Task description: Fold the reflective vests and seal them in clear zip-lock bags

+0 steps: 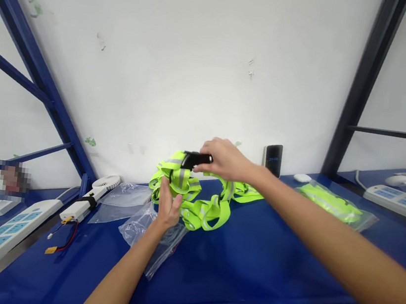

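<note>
A tangle of neon yellow reflective straps [200, 210] lies on the blue table [247, 267] near the wall. My left hand [168, 206] grips a bunch of the straps from the near side, fingers closed round them. My right hand [224, 159] is above the pile, pinching a black buckle [195, 159] fixed to the straps. A crumpled clear plastic bag [147, 234] lies under my left wrist.
Flat clear bags [122, 200] lie left of the straps. A bagged set of yellow straps [333, 203] sits at right. Power strips [9, 231] [400, 200], a white handheld fan [103, 184], a battery with red wire [63, 246], a black device [273, 158] against the wall.
</note>
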Motion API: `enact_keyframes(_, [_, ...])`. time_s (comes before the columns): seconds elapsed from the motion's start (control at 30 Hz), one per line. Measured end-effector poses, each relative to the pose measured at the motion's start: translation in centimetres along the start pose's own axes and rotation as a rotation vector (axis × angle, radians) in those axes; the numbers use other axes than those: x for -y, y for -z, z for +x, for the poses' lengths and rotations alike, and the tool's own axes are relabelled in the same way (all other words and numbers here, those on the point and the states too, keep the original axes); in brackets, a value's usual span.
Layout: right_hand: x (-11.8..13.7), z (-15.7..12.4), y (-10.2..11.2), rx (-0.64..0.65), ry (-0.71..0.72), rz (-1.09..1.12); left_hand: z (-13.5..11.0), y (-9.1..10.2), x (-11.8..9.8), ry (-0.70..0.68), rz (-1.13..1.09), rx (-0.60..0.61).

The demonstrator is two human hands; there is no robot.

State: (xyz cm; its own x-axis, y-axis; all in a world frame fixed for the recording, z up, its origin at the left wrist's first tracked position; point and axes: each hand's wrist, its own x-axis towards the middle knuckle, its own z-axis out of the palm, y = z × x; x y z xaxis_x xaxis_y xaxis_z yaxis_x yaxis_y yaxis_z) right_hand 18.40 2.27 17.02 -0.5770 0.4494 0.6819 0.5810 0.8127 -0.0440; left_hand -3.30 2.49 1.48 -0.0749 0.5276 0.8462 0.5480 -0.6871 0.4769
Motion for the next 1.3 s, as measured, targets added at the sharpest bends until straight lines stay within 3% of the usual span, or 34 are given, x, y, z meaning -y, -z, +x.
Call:
enact_keyframes(0.03, [0.3,1.2,1.1,0.010,-0.011,0.043,0.0,-0.1,-0.1,0.002,-0.046,-0.019])
enact_keyframes(0.17, [0.7,4.4,3.3,-0.209,-0.198,0.120,0.2,-0.3,-0.2,0.081,-0.185,-0.122])
enact_keyframes(0.23, [0.1,4.9,3.4,-0.141,-0.282,0.085,0.3,-0.3,0.2,0.172,-0.199,-0.117])
enact_keyframes(0.3, [-0.6,5.2,3.1,-0.110,-0.362,0.045,0.1,-0.2,0.9,0.239,-0.195,-0.087])
enact_keyframes(0.43, [-1.6,5.1,1.9,-0.340,-0.500,0.106,0.2,-0.2,2.5,0.373,-0.237,-0.102])
enact_keyframes(0.53, [-2.0,4.6,0.5,-0.313,-0.527,0.160,0.9,0.0,3.3,0.558,-0.382,-0.171])
enact_keyframes(0.6, [-2.2,4.0,-0.7,-0.292,-0.540,0.216,1.4,0.2,3.5,0.609,-0.462,-0.166])
enact_keyframes(0.7, [-2.3,3.1,-2.5,-0.223,-0.483,0.402,1.5,0.3,3.1,0.617,-0.503,-0.042])
enact_keyframes(0.8, [-1.5,2.7,-3.8,-0.190,-0.429,0.805,0.9,-0.3,2.4,0.577,-0.515,0.155])
enact_keyframes(0.93, [0.3,3.1,-4.3,-0.213,-0.545,1.379,0.1,-1.1,1.4,0.498,-0.597,0.304])
enact_keyframes(1.03, [1.3,3.8,-4.1,-0.243,-0.642,1.661,0.2,-1.1,0.7,0.556,-0.715,0.369])
enact_keyframes(1.17, [1.7,4.5,-4.3,-0.258,-0.772,1.825,0.7,-0.9,0.2,0.664,-0.680,0.452])
enact_keyframes(1.3, [1.1,3.9,-4.7,-0.249,-0.876,1.713,1.0,-1.0,0.5,0.636,-0.646,0.457])
